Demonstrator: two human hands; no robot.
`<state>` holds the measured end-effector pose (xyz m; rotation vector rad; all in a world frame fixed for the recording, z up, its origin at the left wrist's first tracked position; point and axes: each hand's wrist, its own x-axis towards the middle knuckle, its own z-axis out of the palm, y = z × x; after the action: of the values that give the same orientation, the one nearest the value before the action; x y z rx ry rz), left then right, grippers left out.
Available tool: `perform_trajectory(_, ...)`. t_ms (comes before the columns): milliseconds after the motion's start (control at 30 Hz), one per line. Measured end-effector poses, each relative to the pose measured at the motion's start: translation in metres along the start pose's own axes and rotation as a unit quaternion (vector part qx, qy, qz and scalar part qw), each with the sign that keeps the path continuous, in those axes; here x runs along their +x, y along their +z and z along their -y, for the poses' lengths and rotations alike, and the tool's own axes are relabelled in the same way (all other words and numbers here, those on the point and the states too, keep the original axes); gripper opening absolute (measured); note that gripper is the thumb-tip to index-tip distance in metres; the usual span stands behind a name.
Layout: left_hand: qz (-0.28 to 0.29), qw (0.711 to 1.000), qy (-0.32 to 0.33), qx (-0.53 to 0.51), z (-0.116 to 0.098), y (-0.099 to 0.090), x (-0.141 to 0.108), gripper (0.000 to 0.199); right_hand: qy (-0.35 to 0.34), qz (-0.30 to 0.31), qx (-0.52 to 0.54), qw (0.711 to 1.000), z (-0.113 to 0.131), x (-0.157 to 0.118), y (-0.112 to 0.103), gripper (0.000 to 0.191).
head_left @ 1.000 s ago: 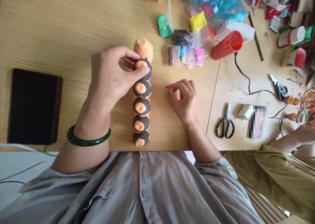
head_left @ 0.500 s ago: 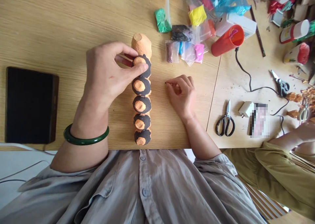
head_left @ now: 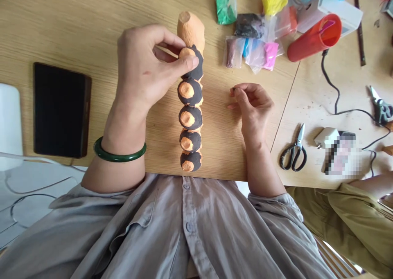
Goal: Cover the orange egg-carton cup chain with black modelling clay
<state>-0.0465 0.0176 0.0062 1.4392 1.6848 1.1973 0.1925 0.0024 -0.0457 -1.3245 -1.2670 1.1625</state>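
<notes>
A long orange bumpy piece (head_left: 192, 31) lies upright in the view, with black rings around several of its round knobs; its top end is plain orange. My left hand (head_left: 144, 68), with a green bangle (head_left: 119, 150) on the wrist, grips it near the top, thumb on the uppermost black ring. To the right of the piece, my right hand (head_left: 253, 107) is raised over the table, thumb and index finger pinched on a tiny dark bit (head_left: 233, 89). What that bit is cannot be made out.
Bags of colored clay (head_left: 249, 25) and a red cup (head_left: 315, 37) lie at the upper right. Black-handled scissors (head_left: 294, 152) and a white adapter (head_left: 326, 137) are right of my right hand. A dark tablet (head_left: 62, 109) sits at left. Another person's leg (head_left: 346, 217) shows at lower right.
The view has shifted, moving most things in the picture. My right hand has turned, its thumb now nearer the top with the fingers further spread. My left hand keeps its hold on the orange piece.
</notes>
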Motion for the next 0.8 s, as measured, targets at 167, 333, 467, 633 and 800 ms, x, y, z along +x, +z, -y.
perform_trajectory(167,0.021,0.999,-0.037,-0.013,0.0,0.0,0.003,0.015,0.051,0.015,0.067,0.996,0.003,0.0,0.003,0.039)
perform_trajectory(333,0.084,0.986,-0.093,-0.11,-0.007,0.003,0.0,0.038,0.064,0.012,0.115,0.991,0.011,0.0,0.003,0.043)
perform_trajectory(467,0.107,0.969,-0.139,-0.175,-0.003,0.011,-0.004,0.049,0.06,-0.004,0.164,0.985,0.015,0.002,-0.001,0.042)
perform_trajectory(633,0.108,0.958,-0.126,-0.235,0.005,0.018,-0.005,0.047,0.08,-0.01,0.184,0.98,0.018,0.004,-0.002,0.039)
perform_trajectory(800,0.111,0.945,-0.158,-0.264,0.003,0.019,-0.004,0.056,0.093,-0.003,0.224,0.97,0.02,0.004,0.0,0.04)
